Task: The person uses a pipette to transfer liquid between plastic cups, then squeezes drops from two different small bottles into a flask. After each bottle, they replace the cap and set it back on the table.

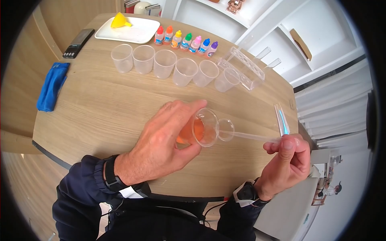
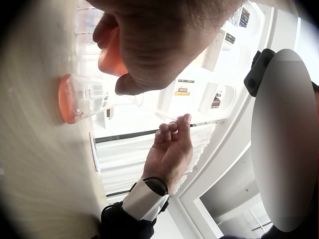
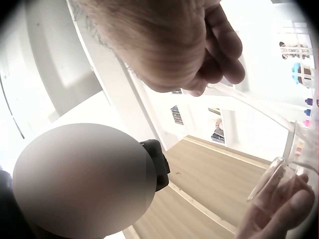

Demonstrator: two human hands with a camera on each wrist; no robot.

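Observation:
My left hand point(image 1: 165, 136) grips a clear plastic cup point(image 1: 210, 134), tilted to the right, with orange liquid point(image 1: 198, 129) inside. Just beyond the cup's rim shows the round mouth of a clear conical flask point(image 1: 226, 135). In the left wrist view the flask point(image 2: 82, 97) stands on the table with orange liquid in its bottom, and the cup point(image 2: 113, 59) is above it. My right hand point(image 1: 287, 158) pinches one end of a long translucent stick point(image 1: 253, 137), whose other end reaches the flask's mouth, close to the cup's rim.
Several clear cups point(image 1: 165, 64) stand in a row behind, near small colour bottles point(image 1: 186, 41). A white tray point(image 1: 140, 34) holds a yellow funnel point(image 1: 119, 21). Around them are a black scale point(image 1: 78, 43), a blue cloth point(image 1: 52, 86), a test-tube rack point(image 1: 243, 68) and a clear-and-blue item point(image 1: 282, 119).

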